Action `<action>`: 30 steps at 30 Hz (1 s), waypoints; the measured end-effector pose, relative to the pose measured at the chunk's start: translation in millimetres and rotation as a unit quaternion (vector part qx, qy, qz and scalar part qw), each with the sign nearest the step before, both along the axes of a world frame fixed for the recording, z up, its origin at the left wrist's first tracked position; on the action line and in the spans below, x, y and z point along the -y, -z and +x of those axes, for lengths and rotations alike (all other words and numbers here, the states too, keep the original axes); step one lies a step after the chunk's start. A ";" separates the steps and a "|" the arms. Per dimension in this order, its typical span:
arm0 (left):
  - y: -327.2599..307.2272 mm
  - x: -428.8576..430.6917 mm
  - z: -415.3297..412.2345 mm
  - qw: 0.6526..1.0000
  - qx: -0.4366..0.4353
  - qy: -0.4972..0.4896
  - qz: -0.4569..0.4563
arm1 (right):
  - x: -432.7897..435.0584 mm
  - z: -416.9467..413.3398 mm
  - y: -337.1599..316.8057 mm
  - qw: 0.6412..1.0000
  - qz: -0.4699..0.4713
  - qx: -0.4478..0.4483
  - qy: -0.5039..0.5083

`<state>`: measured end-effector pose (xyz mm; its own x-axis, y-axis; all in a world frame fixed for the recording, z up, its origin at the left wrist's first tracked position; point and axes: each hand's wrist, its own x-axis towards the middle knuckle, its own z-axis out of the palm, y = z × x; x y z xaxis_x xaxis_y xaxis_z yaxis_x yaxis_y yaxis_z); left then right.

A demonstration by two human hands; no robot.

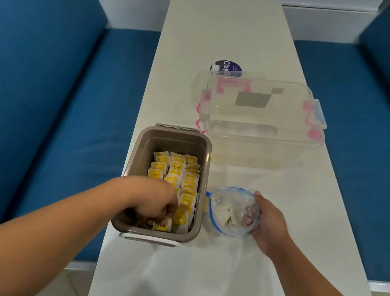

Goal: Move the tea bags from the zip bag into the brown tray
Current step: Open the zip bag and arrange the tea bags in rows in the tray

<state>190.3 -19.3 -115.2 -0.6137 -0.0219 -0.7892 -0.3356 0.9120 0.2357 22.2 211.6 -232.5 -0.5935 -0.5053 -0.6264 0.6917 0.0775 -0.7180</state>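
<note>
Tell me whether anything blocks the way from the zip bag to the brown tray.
Nothing visible does. The zip bag, held by the right hand, lies beside the open-topped brown tray. The left hand is inside the tray's near end, holding a tea bag; the clear box sits farther back.

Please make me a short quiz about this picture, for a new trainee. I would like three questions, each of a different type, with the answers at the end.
1. True or false: the left hand is inside the brown tray, holding a tea bag.
2. Which hand holds the zip bag? A) left B) right C) neither
3. Fill in: the clear box behind the tray has latches of ___ colour.
Key: 1 true; 2 B, the right hand; 3 pink.
</note>
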 end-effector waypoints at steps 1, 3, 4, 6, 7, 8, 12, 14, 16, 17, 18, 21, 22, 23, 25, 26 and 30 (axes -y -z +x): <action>4.3 -1.0 1.4 1.000 0.004 -0.004 -0.003 | 0.4 0.6 -0.9 1.000 0.000 -0.001 0.002; 9.5 -1.9 2.6 1.000 -0.002 -0.007 -0.016 | 0.5 0.4 -0.5 1.000 -0.001 0.000 0.005; 10.9 -1.8 2.4 1.000 -0.010 -0.011 -0.022 | 0.7 0.4 -0.7 1.000 -0.003 0.001 0.006; 11.8 -0.6 1.2 0.999 -0.030 -0.020 -0.033 | 0.1 0.3 0.1 1.000 -0.006 0.004 0.007; 11.9 0.0 0.4 0.998 -0.039 -0.023 -0.040 | 0.0 0.4 0.2 1.000 -0.007 0.004 0.008; 11.8 0.5 -0.5 0.998 -0.045 -0.025 -0.045 | -0.1 0.6 0.4 1.000 -0.008 0.003 0.006; 11.4 -0.8 -3.4 0.997 -0.048 -0.028 -0.051 | -0.4 0.7 -0.2 1.000 -0.002 -0.007 0.000; 11.5 -3.9 -4.2 0.998 -0.039 -0.023 -0.050 | -0.8 0.6 0.3 1.000 0.003 -0.008 -0.004; 11.1 -7.0 -5.0 0.998 -0.031 -0.019 -0.053 | -0.9 0.3 0.4 1.000 0.005 -0.010 -0.002; 10.2 -7.9 -5.2 0.998 -0.029 -0.018 -0.054 | -0.8 0.0 0.6 1.000 0.009 -0.010 -0.001; 8.7 -7.7 -5.3 0.998 -0.029 -0.022 -0.053 | -0.4 -0.3 0.8 1.000 0.011 -0.010 -0.001; -1.0 -1.5 -5.0 0.997 -0.052 -0.037 -0.049 | -1.2 -1.7 2.6 1.000 0.018 -0.012 -0.004; -6.4 1.6 -5.3 0.995 -0.068 -0.046 -0.048 | -1.5 -1.9 2.3 1.000 0.019 -0.013 -0.009; -13.4 4.5 -6.0 0.993 -0.086 -0.060 -0.046 | -1.6 -1.8 1.9 1.000 0.017 -0.013 -0.013; -31.0 8.1 -8.7 0.987 -0.125 -0.093 -0.044 | -2.3 -1.5 1.7 1.000 0.011 -0.008 -0.015; -41.1 7.8 -10.6 0.982 -0.150 -0.110 -0.045 | -2.7 -0.8 0.5 1.000 0.008 -0.005 -0.012; -75.2 -9.1 -21.3 0.942 -0.269 -0.199 -0.035 | -6.6 0.0 -0.5 1.000 -0.004 0.002 -0.014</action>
<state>169.0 -10.2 -40.0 -0.8567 -0.3742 -0.3550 -0.5028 0.7594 0.4130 22.2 218.2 -232.0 -0.5768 -0.5260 -0.6250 0.6921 0.0917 -0.7159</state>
